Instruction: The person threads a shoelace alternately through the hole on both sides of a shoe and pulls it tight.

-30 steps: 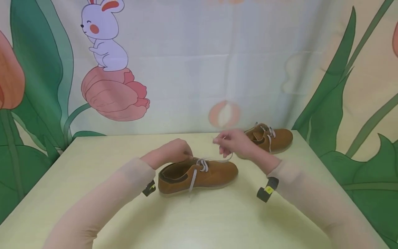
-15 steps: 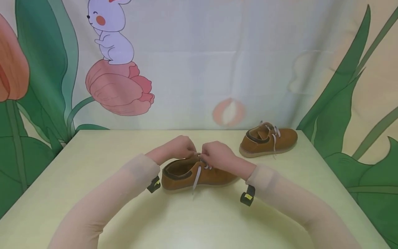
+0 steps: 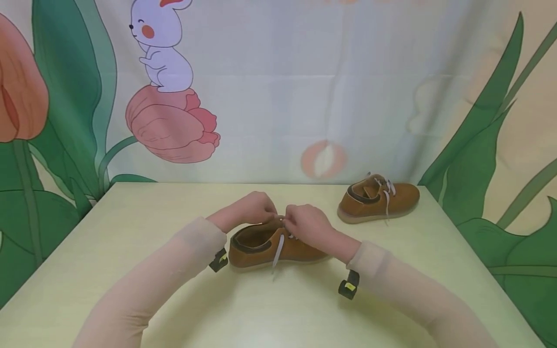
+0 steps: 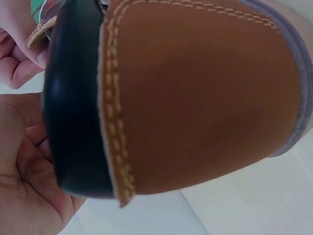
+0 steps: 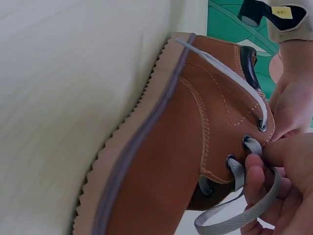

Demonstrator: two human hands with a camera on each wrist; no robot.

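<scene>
A brown lace-up shoe point(image 3: 256, 260) with a dark collar sits on the table, toe to the right. At the far side of its opening, my left hand point(image 3: 252, 209) pinches the shoe's upper edge. My right hand point(image 3: 310, 226), right beside it above the laces, pinches a grey shoelace point(image 5: 237, 221) that loops below the fingers in the right wrist view. One loose lace end point(image 3: 278, 251) hangs down the near side from the top eyelet. The heel point(image 4: 205, 103) fills much of the left wrist view. My right hand covers part of the shoe's front in the head view.
A matching brown shoe point(image 3: 398, 203) with laces stands at the back right of the pale yellow table point(image 3: 278, 309). Behind the table hangs a printed cloth point(image 3: 261, 106) with a rabbit and tulips. Each wrist carries a small black camera point(image 3: 349, 286).
My right hand has come left and down from beyond the toe, where it held the lace stretched out, to beside the left hand at the eyelets. The left hand stays at the opening.
</scene>
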